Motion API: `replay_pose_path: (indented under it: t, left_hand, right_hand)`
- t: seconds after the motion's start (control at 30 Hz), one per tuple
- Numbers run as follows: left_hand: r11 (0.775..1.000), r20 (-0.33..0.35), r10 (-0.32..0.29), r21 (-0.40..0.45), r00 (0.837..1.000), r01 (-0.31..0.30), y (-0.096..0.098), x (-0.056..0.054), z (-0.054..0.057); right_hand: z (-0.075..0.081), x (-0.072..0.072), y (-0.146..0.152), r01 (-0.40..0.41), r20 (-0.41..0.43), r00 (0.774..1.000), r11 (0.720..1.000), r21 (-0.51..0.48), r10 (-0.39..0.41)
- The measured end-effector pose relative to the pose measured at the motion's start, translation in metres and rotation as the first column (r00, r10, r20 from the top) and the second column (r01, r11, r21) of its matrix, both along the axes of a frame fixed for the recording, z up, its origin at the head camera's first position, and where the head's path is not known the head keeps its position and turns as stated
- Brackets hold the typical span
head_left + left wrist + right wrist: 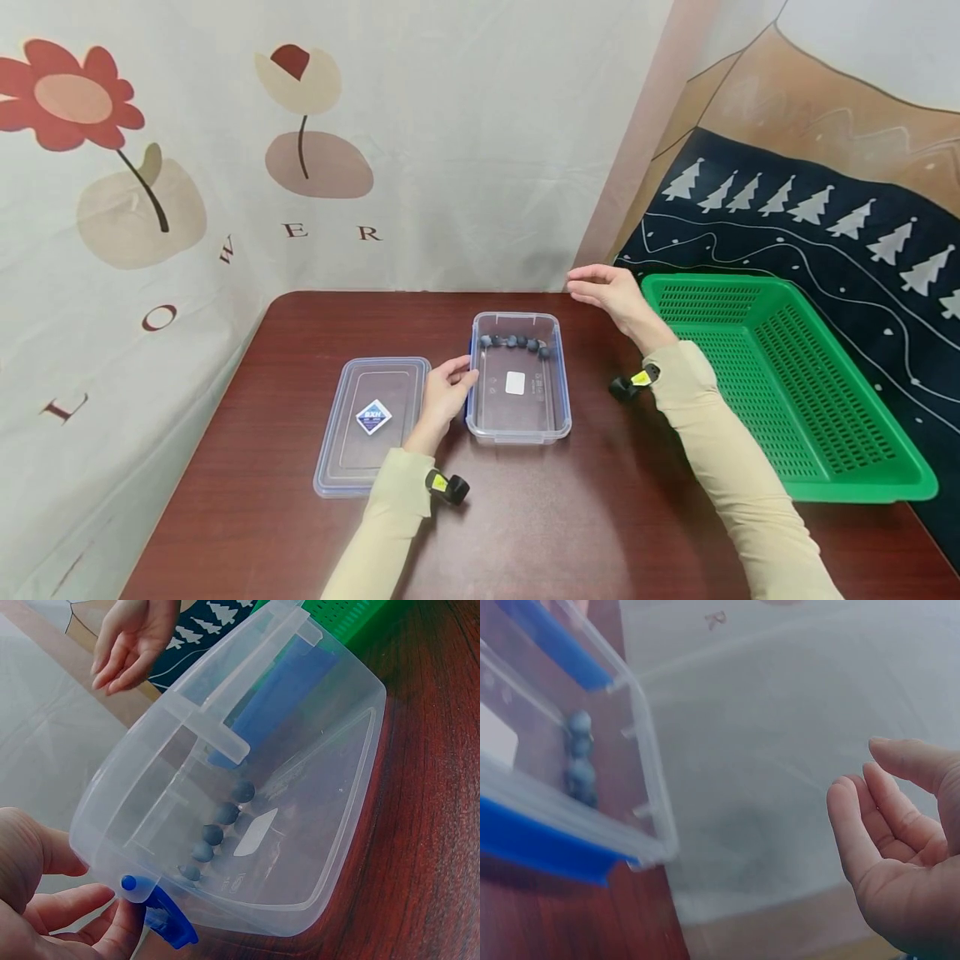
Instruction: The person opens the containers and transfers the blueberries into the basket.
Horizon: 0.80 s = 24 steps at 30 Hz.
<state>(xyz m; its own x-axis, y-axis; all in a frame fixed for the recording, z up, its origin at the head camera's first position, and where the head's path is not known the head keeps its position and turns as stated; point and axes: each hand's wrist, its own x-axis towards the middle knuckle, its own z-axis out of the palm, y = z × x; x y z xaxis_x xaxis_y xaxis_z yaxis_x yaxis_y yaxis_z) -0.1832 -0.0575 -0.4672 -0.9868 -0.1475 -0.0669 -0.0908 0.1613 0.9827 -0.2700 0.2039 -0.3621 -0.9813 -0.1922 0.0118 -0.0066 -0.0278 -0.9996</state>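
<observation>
A clear plastic food container (517, 417) with blue side clips stands uncovered on the table. Several blueberries (512, 342) lie in a row along its far end, also visible through the wall in the left wrist view as round blueberries (212, 835). My left hand (444, 392) holds the container's left side; in the left wrist view its thumb and fingers are at the corner by a blue clip (169, 919). My right hand (611, 293) hovers beyond the container's right far corner, fingers loosely bent. Nothing shows between its thumb and fingertips (845, 795) in the right wrist view.
A clear lid (348, 454) with a blue-and-white label lies flat left of the container. On the right, a green plastic basket (911, 467) stands on the table (555, 533). A printed curtain (465, 167) hangs behind the table's far edge.
</observation>
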Motion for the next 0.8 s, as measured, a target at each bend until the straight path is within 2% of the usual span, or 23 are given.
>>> replay_pose_path:
  t: [0.23, 0.4, 0.67, 0.8]
  left_hand:
    - [1.0, 0.006, 0.001, -0.001, 1.0, -0.001, -0.001, -0.001, 0.001]
    - [1.0, 0.007, 0.004, -0.002, 1.0, -0.004, -0.001, -0.001, 0.0]
    - [1.0, 0.001, 0.002, -0.005, 1.0, -0.002, -0.001, 0.0, -0.001]
    - [1.0, -0.002, 0.001, 0.001, 1.0, -0.001, 0.0, -0.001, -0.002]
  right_hand:
    - [-0.01, -0.002, -0.031, -0.06, 0.029, 0.998, 0.994, 0.09, 0.057]
    - [-0.02, 0.0, -0.052, -0.084, 0.044, 0.996, 0.992, 0.09, 0.08]
    - [-0.039, -0.002, -0.08, -0.1, 0.117, 0.989, 0.99, 0.094, 0.089]
    - [-0.049, -0.005, -0.09, -0.109, 0.107, 0.989, 0.987, 0.114, 0.097]
